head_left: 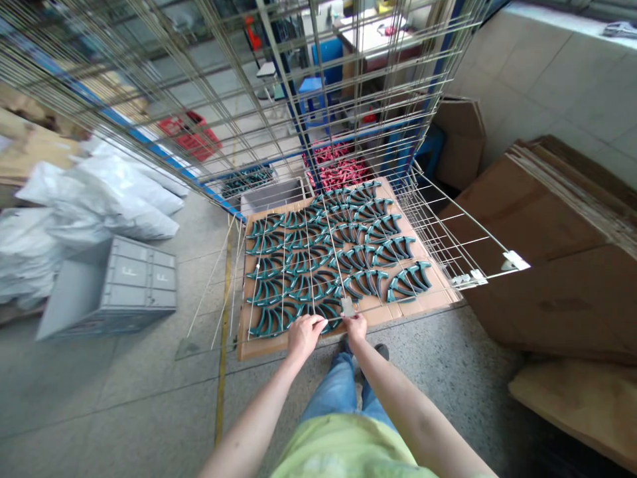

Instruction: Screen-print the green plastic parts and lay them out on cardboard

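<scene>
My left hand is closed in a pinch at the front bar of a wire rack shelf. My right hand grips the same front edge a little to the right, beside a small flat grey plate on the wires. Below the thin wires, rows of dark green curved parts lie on a cardboard sheet. My fingertips partly hide the bar. White clips sit at the right end of the wire frame.
Tall wire shelves with a blue frame stand in front. A grey crate and white sacks are at left. Flattened cardboard boxes lean at right. Behind the rack are red parts and a blue stool.
</scene>
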`<state>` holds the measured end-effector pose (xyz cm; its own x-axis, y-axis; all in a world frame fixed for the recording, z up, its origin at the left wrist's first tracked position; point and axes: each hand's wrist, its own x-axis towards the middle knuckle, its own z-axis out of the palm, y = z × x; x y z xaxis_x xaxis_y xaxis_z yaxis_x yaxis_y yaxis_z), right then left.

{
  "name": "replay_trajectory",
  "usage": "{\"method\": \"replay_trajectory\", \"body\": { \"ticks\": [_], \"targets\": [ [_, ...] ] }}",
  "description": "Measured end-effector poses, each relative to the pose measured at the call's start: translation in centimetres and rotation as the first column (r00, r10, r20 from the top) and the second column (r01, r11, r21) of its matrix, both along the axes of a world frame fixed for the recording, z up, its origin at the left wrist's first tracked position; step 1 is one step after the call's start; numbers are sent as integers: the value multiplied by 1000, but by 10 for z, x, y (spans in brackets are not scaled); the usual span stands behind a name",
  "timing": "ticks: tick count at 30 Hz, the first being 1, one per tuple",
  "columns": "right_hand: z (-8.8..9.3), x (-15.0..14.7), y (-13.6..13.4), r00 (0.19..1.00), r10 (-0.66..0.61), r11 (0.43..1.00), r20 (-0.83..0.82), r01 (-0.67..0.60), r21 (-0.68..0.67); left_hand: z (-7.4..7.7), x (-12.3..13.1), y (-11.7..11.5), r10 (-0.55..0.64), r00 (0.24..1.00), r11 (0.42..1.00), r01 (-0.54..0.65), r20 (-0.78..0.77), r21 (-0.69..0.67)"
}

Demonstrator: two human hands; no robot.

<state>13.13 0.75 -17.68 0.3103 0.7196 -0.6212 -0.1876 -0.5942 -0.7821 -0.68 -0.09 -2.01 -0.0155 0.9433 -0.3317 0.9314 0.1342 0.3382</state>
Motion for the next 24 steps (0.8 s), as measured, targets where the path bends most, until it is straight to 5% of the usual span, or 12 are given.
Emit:
{"method": "replay_trajectory", "body": {
  "ticks": [9,24],
  "targets": [
    [14,21,-8,978,-140,990,-156,135,-41,-7,-6,1,-19,998,1000,19,55,-11],
    [16,131,-22,977,-211,977,-8,211,-41,-27,-10,2,-30,995,997,36,91,-70]
  ]
}}
